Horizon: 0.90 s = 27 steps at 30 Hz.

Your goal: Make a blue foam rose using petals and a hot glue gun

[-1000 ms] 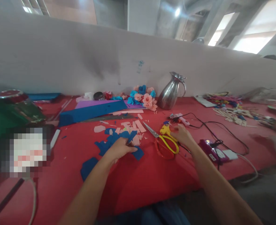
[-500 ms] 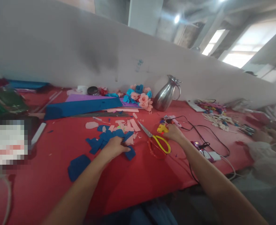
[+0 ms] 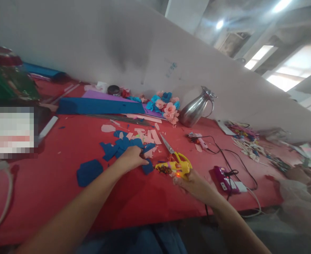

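Note:
My right hand [image 3: 191, 181] is closed round a yellow hot glue gun [image 3: 175, 167], its nozzle pointing left and a small red light glowing on it. Just left of the nozzle, my left hand [image 3: 133, 158] pinches a dark blue paper piece [image 3: 147, 167]. More blue paper pieces [image 3: 121, 146] lie loosely heaped beyond my left hand, and another blue stack [image 3: 89, 172] sits left of my forearm. Partly behind the glue gun, scissors [image 3: 167, 143] rest with blades pointing away; the gun covers part of their handles.
Paper flowers [image 3: 168, 106] in pink and blue stand at the back beside a steel jug [image 3: 196, 107]. A pink glue gun [image 3: 199, 140], its cord and a purple power strip [image 3: 225, 180] lie right on the red table [image 3: 134, 206]. Another person's hand [image 3: 299, 173] shows at far right.
My right hand has brought the yellow glue gun left and nearer to me, beside the blue piece. My left hand stays by the blue paper. The camera view has tilted.

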Each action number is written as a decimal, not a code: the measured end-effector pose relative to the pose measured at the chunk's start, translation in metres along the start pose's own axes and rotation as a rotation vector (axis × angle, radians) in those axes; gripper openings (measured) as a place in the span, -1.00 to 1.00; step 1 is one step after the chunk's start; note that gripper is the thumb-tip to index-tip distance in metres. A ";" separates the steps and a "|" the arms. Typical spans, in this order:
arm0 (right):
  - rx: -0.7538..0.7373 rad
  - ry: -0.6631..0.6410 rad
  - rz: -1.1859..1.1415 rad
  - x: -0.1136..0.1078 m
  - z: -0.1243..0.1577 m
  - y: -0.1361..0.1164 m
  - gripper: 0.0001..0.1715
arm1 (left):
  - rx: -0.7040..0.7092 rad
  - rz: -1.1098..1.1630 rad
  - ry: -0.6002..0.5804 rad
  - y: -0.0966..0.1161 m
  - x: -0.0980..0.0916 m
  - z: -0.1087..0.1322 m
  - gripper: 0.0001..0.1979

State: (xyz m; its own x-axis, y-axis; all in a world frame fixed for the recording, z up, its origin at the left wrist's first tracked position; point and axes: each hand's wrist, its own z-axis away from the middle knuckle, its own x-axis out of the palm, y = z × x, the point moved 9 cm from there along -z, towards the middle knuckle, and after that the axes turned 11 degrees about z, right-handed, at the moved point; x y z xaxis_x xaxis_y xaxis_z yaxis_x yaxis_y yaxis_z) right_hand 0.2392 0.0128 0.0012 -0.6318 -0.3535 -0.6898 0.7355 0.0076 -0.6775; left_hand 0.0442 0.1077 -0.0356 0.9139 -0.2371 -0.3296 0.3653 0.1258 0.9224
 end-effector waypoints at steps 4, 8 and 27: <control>-0.050 -0.002 0.046 0.014 -0.004 -0.004 -0.55 | -0.003 -0.022 -0.001 0.001 0.002 0.000 -0.75; -0.068 -0.027 0.048 0.020 -0.007 -0.007 -0.54 | 0.004 -0.029 0.017 0.002 0.001 0.001 -0.71; 0.054 -0.108 0.054 0.026 -0.012 0.006 -0.41 | 0.028 -0.408 -0.177 0.011 0.015 0.009 -0.80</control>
State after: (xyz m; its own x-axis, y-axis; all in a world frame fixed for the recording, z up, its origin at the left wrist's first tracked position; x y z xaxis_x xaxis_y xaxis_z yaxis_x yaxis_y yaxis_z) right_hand 0.2246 0.0151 -0.0235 -0.5628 -0.4524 -0.6918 0.7820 -0.0201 -0.6230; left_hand 0.0600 0.0972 -0.0284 0.6508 -0.4232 -0.6303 0.6823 -0.0380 0.7301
